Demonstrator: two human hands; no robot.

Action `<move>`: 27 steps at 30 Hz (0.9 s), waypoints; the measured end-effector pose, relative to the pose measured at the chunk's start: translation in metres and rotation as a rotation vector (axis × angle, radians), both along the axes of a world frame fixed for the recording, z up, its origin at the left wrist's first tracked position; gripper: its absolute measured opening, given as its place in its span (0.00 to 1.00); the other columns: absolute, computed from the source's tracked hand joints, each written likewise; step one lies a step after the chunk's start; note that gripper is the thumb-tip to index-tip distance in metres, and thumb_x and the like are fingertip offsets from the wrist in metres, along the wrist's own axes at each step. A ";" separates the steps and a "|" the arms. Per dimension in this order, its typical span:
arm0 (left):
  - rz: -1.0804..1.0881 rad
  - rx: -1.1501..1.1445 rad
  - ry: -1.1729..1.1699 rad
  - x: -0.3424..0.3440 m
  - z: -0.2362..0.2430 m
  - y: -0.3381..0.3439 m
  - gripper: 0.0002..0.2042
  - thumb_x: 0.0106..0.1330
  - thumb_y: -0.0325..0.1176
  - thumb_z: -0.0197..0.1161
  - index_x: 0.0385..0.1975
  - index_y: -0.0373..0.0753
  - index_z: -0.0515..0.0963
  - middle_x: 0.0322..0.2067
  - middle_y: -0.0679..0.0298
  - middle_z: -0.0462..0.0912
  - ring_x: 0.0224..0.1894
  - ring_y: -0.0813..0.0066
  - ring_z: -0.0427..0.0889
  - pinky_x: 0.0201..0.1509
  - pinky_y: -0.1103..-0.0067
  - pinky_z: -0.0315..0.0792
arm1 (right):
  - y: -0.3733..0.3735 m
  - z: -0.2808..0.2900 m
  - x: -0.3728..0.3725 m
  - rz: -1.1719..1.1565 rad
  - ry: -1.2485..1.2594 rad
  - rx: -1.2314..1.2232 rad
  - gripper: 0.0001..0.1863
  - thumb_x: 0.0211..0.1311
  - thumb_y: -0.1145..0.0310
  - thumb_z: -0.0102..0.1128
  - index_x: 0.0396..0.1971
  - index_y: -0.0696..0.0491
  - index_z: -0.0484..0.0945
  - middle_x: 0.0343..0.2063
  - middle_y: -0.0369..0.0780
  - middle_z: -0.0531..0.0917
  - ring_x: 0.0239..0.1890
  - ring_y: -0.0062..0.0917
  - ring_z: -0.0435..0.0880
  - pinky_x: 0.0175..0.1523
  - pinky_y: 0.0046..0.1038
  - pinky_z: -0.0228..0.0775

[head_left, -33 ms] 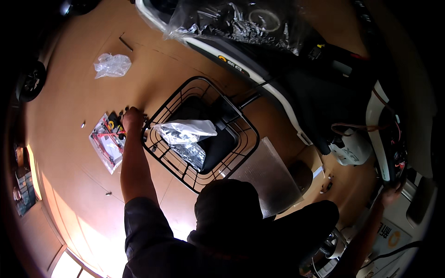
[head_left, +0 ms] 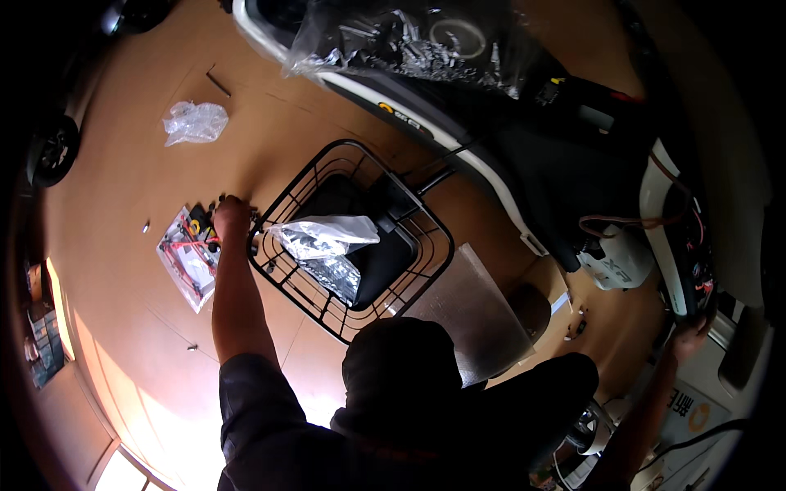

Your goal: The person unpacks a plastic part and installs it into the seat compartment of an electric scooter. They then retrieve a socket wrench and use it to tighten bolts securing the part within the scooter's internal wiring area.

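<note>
My left hand point(head_left: 232, 214) reaches down to the floor among small dark parts point(head_left: 219, 199), with its fingers bent together. What they pinch, if anything, is hidden. Beside it lies a clear bag point(head_left: 187, 260) with red and black pieces. A black wire basket point(head_left: 315, 313) stands just to the right of this hand. Inside the basket rests a crumpled silvery plastic bag point(head_left: 332, 274) over a dark pad. Far to the right, my right hand point(head_left: 690, 334) is closed at the lower end of a white-edged panel point(head_left: 673, 282) with wires on it.
A black and white scooter body point(head_left: 491, 176), partly under clear plastic film point(head_left: 393, 49), fills the upper right. Flat translucent wrap point(head_left: 471, 319) lies near my knee. A crumpled clear bag point(head_left: 195, 123) and a thin bent rod point(head_left: 218, 83) are on the floor at upper left.
The view has shifted slightly, so the floor things and basket sit a little lower in the picture. Both hands stay at the same places.
</note>
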State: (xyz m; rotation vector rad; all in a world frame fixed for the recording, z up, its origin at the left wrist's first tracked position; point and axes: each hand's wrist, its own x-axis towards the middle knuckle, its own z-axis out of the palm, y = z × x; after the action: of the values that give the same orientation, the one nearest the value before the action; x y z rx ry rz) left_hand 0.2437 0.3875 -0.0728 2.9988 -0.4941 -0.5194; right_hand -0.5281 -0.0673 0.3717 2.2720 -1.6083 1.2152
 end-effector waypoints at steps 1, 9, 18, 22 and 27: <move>0.001 -0.089 -0.031 -0.002 -0.004 0.007 0.20 0.69 0.50 0.63 0.44 0.36 0.85 0.45 0.47 0.89 0.51 0.47 0.87 0.56 0.57 0.79 | 0.003 0.003 0.006 0.013 -0.007 0.007 0.31 0.78 0.59 0.37 0.73 0.60 0.68 0.69 0.52 0.75 0.70 0.41 0.75 0.72 0.37 0.65; 0.839 -1.655 0.974 -0.047 0.081 0.015 0.10 0.82 0.40 0.55 0.36 0.45 0.75 0.27 0.69 0.74 0.27 0.77 0.71 0.29 0.80 0.67 | -0.003 0.009 -0.007 0.011 0.191 -0.122 0.33 0.70 0.60 0.38 0.69 0.64 0.72 0.68 0.53 0.76 0.72 0.43 0.72 0.76 0.38 0.59; 0.330 -1.616 1.497 -0.186 0.280 -0.105 0.13 0.83 0.37 0.54 0.53 0.34 0.75 0.33 0.66 0.78 0.28 0.82 0.67 0.24 0.86 0.62 | 0.005 0.011 0.014 -0.120 0.174 -0.380 0.25 0.58 0.72 0.56 0.58 0.56 0.80 0.63 0.49 0.80 0.67 0.48 0.76 0.75 0.47 0.62; 0.038 -1.398 1.540 -0.286 0.356 -0.170 0.18 0.76 0.38 0.64 0.58 0.32 0.77 0.39 0.67 0.81 0.29 0.84 0.68 0.25 0.88 0.62 | 0.008 0.018 0.017 -0.161 0.071 -0.369 0.26 0.58 0.70 0.57 0.57 0.61 0.78 0.62 0.51 0.80 0.66 0.53 0.74 0.75 0.55 0.58; -0.229 -1.104 1.617 -0.437 0.452 -0.255 0.19 0.73 0.32 0.67 0.58 0.29 0.76 0.39 0.58 0.79 0.29 0.82 0.65 0.27 0.86 0.60 | 0.018 0.019 0.011 -0.066 -0.103 -0.315 0.29 0.57 0.68 0.60 0.60 0.64 0.75 0.60 0.54 0.80 0.69 0.55 0.71 0.77 0.57 0.54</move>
State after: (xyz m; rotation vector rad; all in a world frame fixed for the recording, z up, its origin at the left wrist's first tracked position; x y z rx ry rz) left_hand -0.1931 0.1325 0.3795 0.9246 -0.5683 -1.6142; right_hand -0.5171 -0.0490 0.3907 1.9784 -1.3926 1.4716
